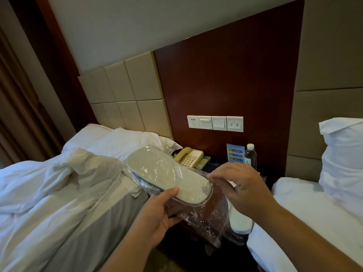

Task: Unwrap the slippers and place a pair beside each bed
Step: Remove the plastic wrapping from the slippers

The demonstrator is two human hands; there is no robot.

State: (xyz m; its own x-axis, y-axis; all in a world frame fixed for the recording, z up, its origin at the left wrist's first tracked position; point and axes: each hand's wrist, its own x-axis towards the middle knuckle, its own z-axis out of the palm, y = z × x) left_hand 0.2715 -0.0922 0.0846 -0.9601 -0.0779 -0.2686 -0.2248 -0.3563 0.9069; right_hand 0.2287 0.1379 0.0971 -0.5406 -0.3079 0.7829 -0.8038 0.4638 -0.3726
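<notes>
Nearest the camera, the left hand (157, 213) grips the wrapped slippers (169, 173) from below, thumb pressed on the pale sole and fingers curled under, holding them in the air between the two beds. The right hand (243, 187) pinches the loose clear plastic wrap (208, 216) at the slippers' near end, over another white slipper (240, 220) lying at the right bed (294, 209) edge. Beyond lie the rumpled left bed (59, 193), a telephone (189, 157) and a water bottle (250, 156) on the nightstand.

A single head-worn wide-angle view looks forward and down from standing height, tilted, facing the dark headboard panel (225, 79). It sits close above the hands, with one bed (49, 193) left of the panel and another (306, 209) right.
</notes>
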